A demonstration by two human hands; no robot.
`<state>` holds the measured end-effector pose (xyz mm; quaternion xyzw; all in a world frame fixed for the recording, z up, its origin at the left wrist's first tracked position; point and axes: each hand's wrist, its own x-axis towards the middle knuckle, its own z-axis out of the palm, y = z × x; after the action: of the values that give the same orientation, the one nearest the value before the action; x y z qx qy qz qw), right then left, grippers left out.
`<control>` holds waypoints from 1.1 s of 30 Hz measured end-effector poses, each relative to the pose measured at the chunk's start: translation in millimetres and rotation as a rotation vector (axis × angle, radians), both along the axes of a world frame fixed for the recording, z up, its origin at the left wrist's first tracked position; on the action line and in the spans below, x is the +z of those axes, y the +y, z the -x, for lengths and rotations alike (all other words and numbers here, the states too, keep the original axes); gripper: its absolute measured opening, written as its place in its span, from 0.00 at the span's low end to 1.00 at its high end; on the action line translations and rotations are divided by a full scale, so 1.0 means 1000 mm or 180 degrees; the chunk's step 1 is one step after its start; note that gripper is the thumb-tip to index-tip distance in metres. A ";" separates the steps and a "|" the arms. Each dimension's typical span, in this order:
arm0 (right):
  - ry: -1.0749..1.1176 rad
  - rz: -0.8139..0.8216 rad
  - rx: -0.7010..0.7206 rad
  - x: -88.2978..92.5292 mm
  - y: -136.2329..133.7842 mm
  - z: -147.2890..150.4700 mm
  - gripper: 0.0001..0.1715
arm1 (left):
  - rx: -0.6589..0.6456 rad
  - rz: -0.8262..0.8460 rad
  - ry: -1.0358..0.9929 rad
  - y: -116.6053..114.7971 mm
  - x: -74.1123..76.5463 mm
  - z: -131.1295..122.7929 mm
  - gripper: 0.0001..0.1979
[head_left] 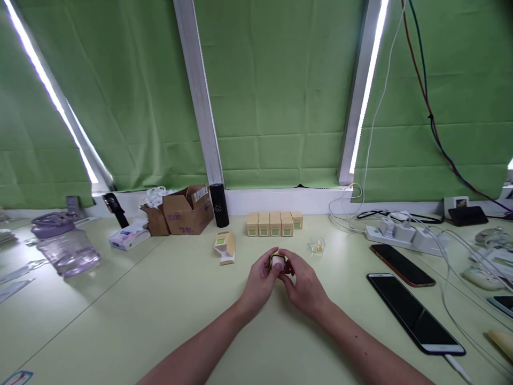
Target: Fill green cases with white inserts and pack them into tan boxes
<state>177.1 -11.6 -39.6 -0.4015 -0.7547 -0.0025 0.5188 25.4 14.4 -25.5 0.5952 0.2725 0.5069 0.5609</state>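
Note:
Both hands meet over the middle of the pale table, around a small whitish round item with a dark and yellowish rim. My left hand holds it from the left, thumb across its front. From the right, the fingers of my right hand grip its edge. Just behind the hands stand several small kraft boxes in a row, with green-edged labels. An opened kraft box lies to the left of them. To the right sits a small clear glass cup with something yellow in it.
At the back left are a cardboard carton, a black cylinder, a tissue pack and a purple-lidded jug. On the right lie two phones, a power strip and loose white cables.

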 end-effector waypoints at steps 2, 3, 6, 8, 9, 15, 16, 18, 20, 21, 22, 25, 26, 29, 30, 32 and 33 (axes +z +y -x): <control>0.0114 0.0028 -0.0006 -0.001 0.000 -0.001 0.27 | -0.0049 0.0012 -0.0053 0.001 -0.001 0.001 0.33; 0.0144 0.0039 -0.0003 0.000 0.001 -0.001 0.26 | -0.0076 0.0039 -0.0075 0.001 -0.001 0.001 0.34; 0.0195 0.0098 -0.0001 0.001 0.000 -0.002 0.23 | -0.0163 0.0149 -0.0126 0.000 0.000 0.002 0.37; 0.0282 0.0185 -0.0015 0.003 0.000 -0.002 0.21 | -0.0239 0.0175 -0.0151 -0.002 0.003 0.004 0.39; 0.0364 0.0256 -0.0021 0.004 0.000 -0.002 0.20 | -0.0278 0.0162 -0.0152 -0.003 0.004 0.004 0.40; 0.1225 0.1088 0.0116 0.008 0.003 -0.004 0.18 | 0.0128 0.0016 0.0309 -0.001 0.004 0.009 0.30; 0.1394 0.1187 0.0159 0.008 0.004 -0.004 0.19 | 0.0260 -0.0051 0.0402 0.000 0.004 0.010 0.27; 0.1709 0.1347 0.0274 0.008 0.006 -0.004 0.21 | 0.0524 -0.0300 0.0651 0.003 0.002 0.011 0.22; 0.1989 0.1483 0.0422 0.008 0.008 -0.004 0.23 | 0.0826 -0.0766 0.0992 0.005 0.001 0.014 0.18; 0.2124 0.1538 0.0494 0.008 0.008 -0.003 0.24 | 0.0980 -0.1078 0.1170 0.006 0.000 0.015 0.19; 0.2255 0.1591 0.0559 0.008 0.009 -0.003 0.26 | 0.1115 -0.1413 0.1337 0.007 0.000 0.016 0.20; 0.2611 0.1770 0.0713 0.008 0.010 -0.001 0.29 | 0.1333 -0.2310 0.1707 0.006 0.001 0.019 0.26; 0.2703 0.1835 0.0752 0.009 0.010 -0.001 0.30 | 0.1347 -0.2506 0.1802 0.005 0.002 0.020 0.28; 0.2895 0.1981 0.0837 0.012 0.010 0.000 0.33 | 0.1332 -0.2840 0.2033 0.001 0.006 0.020 0.28; 0.2948 0.2014 0.0849 0.013 0.010 0.000 0.33 | 0.1314 -0.2885 0.2107 0.000 0.007 0.019 0.28; 0.3029 0.2071 0.0848 0.015 0.010 0.000 0.34 | 0.1286 -0.2933 0.2230 -0.002 0.008 0.019 0.28; 0.3049 0.2094 0.0838 0.015 0.010 0.000 0.34 | 0.1288 -0.2947 0.2271 -0.002 0.008 0.018 0.28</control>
<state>177.0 -1.3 -24.7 -0.4007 -0.4412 0.4772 0.6458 6.9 12.5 -17.2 0.8462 0.3025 0.4386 0.0114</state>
